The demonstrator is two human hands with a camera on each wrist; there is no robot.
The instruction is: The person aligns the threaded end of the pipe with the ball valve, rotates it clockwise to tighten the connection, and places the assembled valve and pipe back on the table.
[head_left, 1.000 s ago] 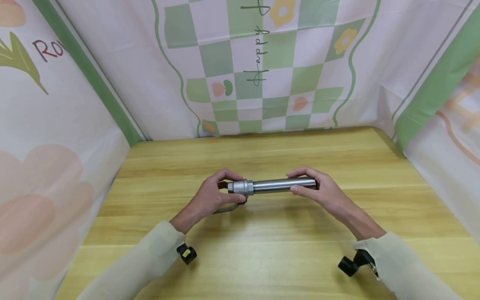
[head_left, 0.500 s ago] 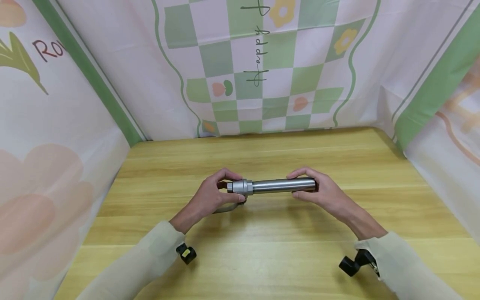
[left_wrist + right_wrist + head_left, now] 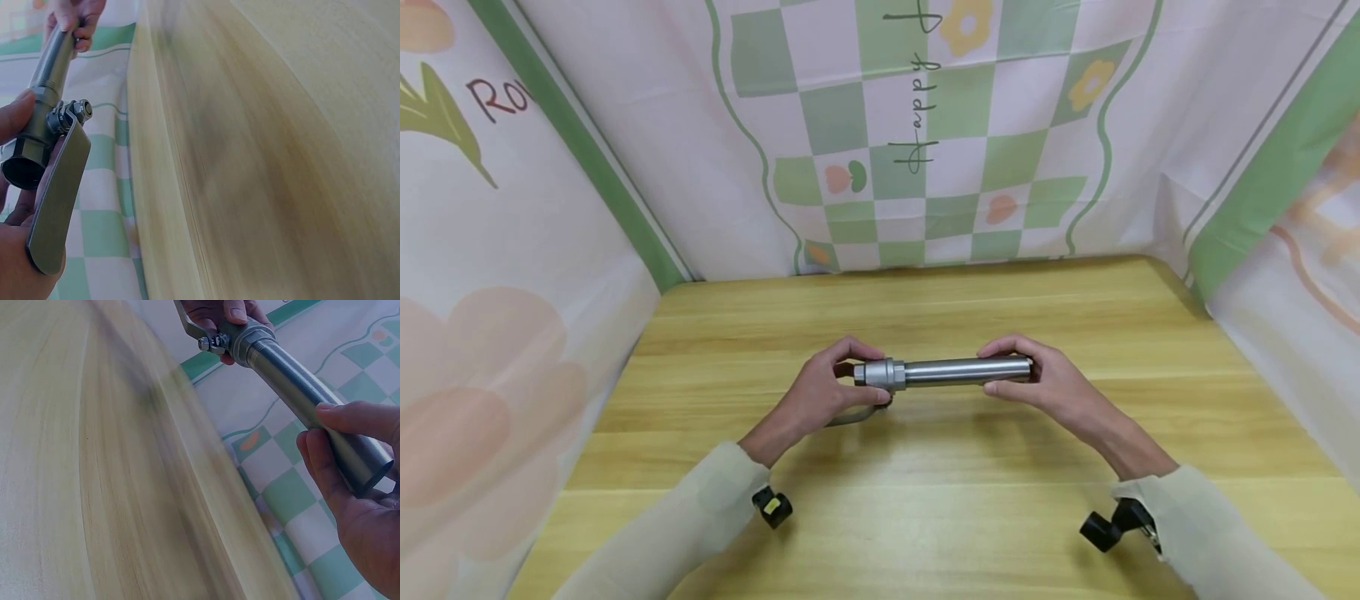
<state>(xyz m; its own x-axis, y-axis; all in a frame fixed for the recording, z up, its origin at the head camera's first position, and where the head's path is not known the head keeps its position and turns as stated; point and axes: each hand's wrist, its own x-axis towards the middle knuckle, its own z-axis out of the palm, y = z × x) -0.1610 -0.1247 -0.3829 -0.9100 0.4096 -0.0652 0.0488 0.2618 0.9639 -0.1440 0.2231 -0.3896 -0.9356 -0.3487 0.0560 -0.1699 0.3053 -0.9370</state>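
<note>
My left hand [image 3: 823, 392] grips a silver metal ball valve [image 3: 880, 374], thumb on the near side and fingers on the far side. The valve's flat lever handle [image 3: 59, 203] points back past the left palm, and its open hexagonal end faces the left wrist camera. A straight steel pipe [image 3: 962, 371] joins the valve's other end, with some thread [image 3: 255, 355] showing at the joint in the right wrist view. Around the pipe's free end, my right hand [image 3: 1045, 387] holds it between thumb and fingers. Valve and pipe lie level in one line above the table.
The wooden table [image 3: 925, 533] spreads beneath both hands. Printed cloth [image 3: 895, 200] hangs along its back edge and on both sides. Each sleeve carries a small black wrist camera, one at the left cuff [image 3: 772, 507] and one at the right cuff [image 3: 1105, 529].
The right thumb and fingers have shifted slightly on the pipe, the thumb moving lower along its near side. The left hand and the valve stay nearly still.
</note>
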